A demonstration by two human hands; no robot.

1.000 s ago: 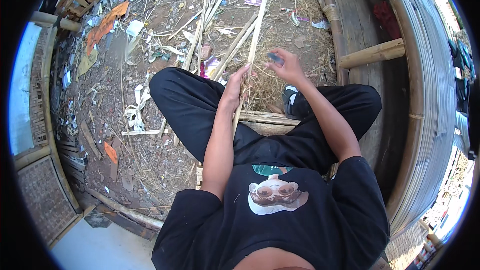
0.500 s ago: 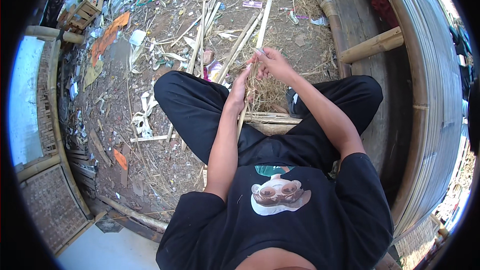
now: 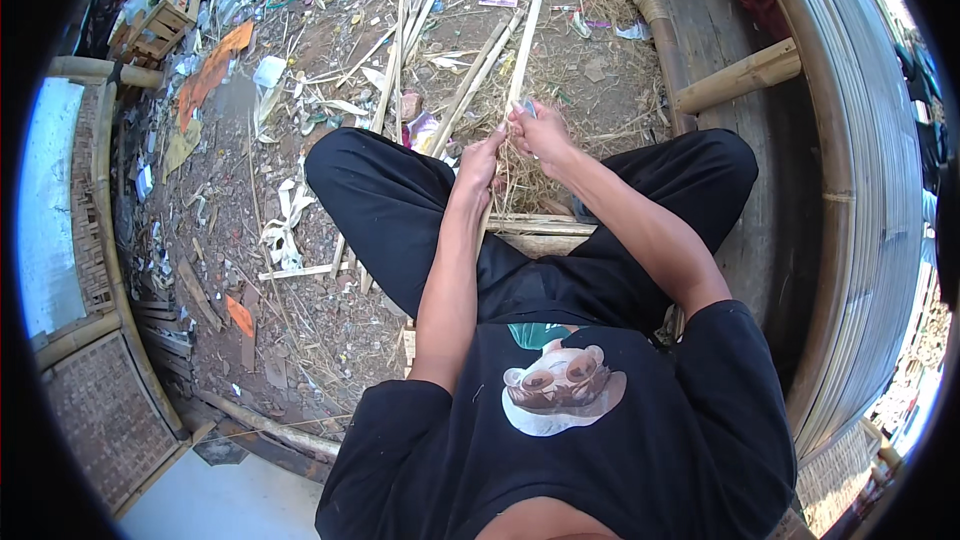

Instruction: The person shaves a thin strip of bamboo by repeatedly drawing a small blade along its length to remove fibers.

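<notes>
A long pale bamboo strip (image 3: pixel 526 35) slants from the ground ahead down between my knees. My left hand (image 3: pixel 478 165) is closed around its lower part, over my lap. Just ahead and to the right, my right hand (image 3: pixel 542 133) is closed against the same strip. A small shiny, bluish bit shows at its fingertips, too small to name. Beneath both hands lies a heap of thin, straw-coloured shavings (image 3: pixel 528 185), partly hidden by my arms.
Several cut bamboo strips (image 3: pixel 478 80) lie on the littered ground ahead. A wooden crate (image 3: pixel 165 5) stands at the far left. To my right runs a bamboo-framed platform (image 3: pixel 845 170) with a crossbar (image 3: pixel 740 75). A split bamboo piece (image 3: pixel 540 227) lies between my legs.
My right hand has turned and closed more tightly at the strip, shifting slightly right. My left hand has closed from flatter fingers into a grip on the strip.
</notes>
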